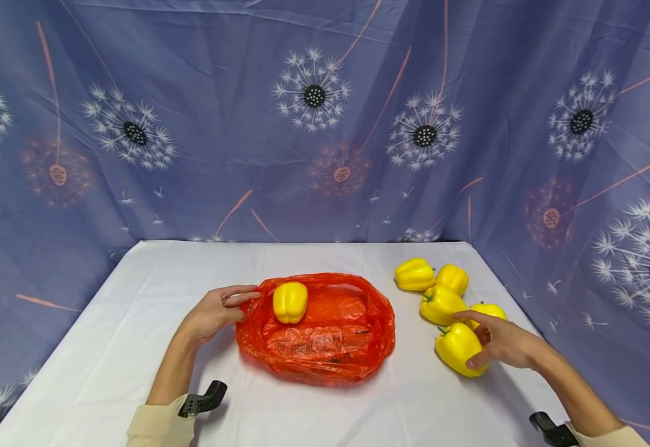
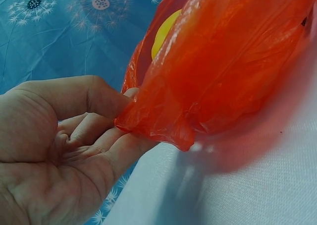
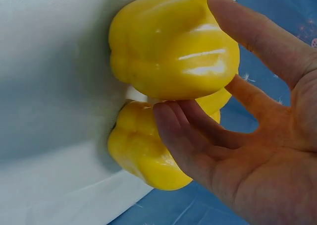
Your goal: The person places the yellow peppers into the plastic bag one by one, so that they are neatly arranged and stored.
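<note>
A red plastic bag (image 1: 325, 366) lies on the table with its mouth spread wide. Inside it, at the left, sits one yellow bell pepper (image 1: 290, 302), partly visible through the opening in the left wrist view. My left hand (image 1: 215, 315) pinches the bag's left rim between thumb and fingers. Over on the right, my right hand (image 1: 506, 340) is spread around the nearest yellow bell pepper (image 3: 173, 46), which rests on the table. The thumb overlaps one side of it and the fingers lie along the other; firm contact is not plain.
Several more yellow bell peppers (image 1: 442, 304) cluster behind the right hand, touching or close together. A white cloth covers the table (image 1: 235, 416). Blue dandelion-print fabric (image 1: 218, 124) hangs behind and at both sides.
</note>
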`<state>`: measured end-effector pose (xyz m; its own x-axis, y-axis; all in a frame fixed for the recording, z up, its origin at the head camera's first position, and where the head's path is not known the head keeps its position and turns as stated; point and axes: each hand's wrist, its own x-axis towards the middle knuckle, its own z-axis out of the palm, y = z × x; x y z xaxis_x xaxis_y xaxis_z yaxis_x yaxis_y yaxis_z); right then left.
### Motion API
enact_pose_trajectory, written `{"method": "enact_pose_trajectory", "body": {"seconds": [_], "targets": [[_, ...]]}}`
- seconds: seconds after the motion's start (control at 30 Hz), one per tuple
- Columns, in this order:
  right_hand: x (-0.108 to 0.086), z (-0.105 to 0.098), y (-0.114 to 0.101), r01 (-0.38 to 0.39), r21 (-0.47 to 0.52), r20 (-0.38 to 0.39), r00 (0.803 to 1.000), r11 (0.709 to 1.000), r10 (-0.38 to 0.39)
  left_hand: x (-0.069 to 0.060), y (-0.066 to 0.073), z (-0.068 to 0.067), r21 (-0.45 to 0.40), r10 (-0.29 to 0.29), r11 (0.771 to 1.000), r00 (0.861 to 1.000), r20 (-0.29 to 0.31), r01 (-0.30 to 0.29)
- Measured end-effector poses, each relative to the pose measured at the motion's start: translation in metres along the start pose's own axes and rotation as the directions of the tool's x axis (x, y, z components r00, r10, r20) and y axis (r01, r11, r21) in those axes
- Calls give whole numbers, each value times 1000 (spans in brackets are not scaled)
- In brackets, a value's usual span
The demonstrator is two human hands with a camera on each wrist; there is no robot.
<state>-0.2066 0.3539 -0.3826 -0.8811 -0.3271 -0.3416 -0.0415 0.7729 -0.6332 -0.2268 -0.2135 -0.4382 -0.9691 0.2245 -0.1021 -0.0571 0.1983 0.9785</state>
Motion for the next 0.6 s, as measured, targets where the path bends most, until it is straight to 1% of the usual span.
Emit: {"method": "enact_pose_trajectory", "body": {"seconds": [0.23, 0.4, 0.6], "targets": [[-2, 3, 5, 19, 5, 12, 1000, 1000, -19, 2, 0, 1, -14, 2, 1000, 1000, 12, -2], [0, 4, 5, 21, 20, 5, 1000, 1000, -21, 1, -1, 1, -15, -2, 1000, 1000, 4, 2], [0, 5, 5, 40, 12, -7, 999, 999, -40, 1, -1, 0, -16, 3, 1000, 1000, 7, -2]]}}
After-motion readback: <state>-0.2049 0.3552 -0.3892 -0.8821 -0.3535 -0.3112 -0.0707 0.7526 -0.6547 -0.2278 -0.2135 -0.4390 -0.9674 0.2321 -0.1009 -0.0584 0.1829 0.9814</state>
